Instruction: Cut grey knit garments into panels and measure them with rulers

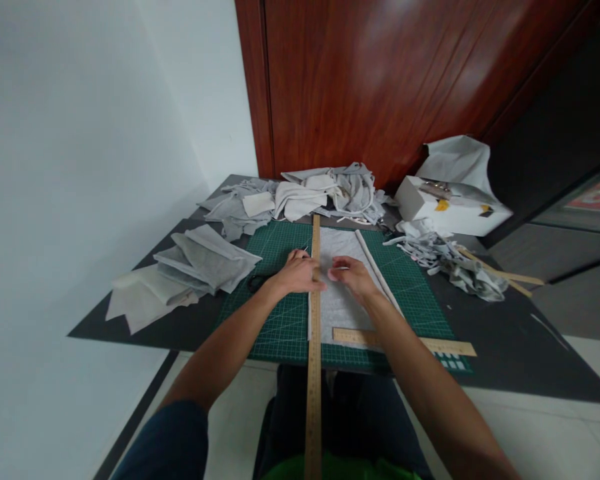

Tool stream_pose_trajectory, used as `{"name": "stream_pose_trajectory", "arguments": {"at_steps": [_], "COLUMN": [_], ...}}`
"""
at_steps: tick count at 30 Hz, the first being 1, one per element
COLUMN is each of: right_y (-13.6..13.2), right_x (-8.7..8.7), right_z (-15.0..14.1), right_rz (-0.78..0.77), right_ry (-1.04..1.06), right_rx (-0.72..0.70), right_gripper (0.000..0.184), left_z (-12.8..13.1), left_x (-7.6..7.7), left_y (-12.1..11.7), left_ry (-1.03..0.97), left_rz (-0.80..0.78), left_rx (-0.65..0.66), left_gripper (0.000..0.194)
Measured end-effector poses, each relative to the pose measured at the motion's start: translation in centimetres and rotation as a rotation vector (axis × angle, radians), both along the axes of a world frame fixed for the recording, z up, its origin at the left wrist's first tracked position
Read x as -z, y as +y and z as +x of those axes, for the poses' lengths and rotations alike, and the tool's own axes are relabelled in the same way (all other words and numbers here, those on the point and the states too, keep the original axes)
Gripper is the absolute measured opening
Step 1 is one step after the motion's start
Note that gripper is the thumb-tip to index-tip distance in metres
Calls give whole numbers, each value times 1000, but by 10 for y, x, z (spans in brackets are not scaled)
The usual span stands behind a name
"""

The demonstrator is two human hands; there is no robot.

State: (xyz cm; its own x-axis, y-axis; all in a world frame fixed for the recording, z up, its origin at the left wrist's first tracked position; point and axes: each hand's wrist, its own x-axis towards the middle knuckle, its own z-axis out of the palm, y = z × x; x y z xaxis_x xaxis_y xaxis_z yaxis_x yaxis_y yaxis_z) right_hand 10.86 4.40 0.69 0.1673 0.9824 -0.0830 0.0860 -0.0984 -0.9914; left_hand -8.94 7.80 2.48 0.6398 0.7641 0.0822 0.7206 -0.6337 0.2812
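A long wooden ruler (315, 317) runs front to back along the left side of a light grey fabric piece (350, 310), its near end reaching past the table edge toward my body. My left hand (299, 272) is closed over the ruler, fingers and thumb lying across it. Just right of it, my right hand (354, 275) hovers over or lightly touches the fabric; its fingers are curved, with thumb and fingertips apart and nothing visible between them. Black looped handles (256, 283), apparently of scissors, show beside my left wrist. A shorter wooden ruler (450, 347) lies crosswise on the fabric's near end, partly under my right forearm.
The fabric lies on a green cutting mat (415, 280) on a dark table (520, 347). Folded grey cloths (210, 260) lie left, cloth heaps (305, 197) at the back. A white box (453, 203), scraps (425, 243) and wooden sticks (510, 273) are right.
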Motion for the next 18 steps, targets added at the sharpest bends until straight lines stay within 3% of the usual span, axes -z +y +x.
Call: {"name": "stream_pose_trajectory", "arguments": {"at_steps": [5,10,18], "right_y": [15,21,22], "right_x": [7,11,14], "right_z": [-24,-27,-26], "right_rz": [-29,-36,-36], "right_ry": [100,156,120], "right_rx": [-29,-69,-135], "right_gripper": [48,45,45], "left_z": [1,1,4], "left_x": [2,7,3], "left_y": [3,7,2], "left_ry": [-14,-33,-21], "left_rz": [27,31,46], "left_rx": [2,-17,-16], "left_gripper": [42,44,27]}}
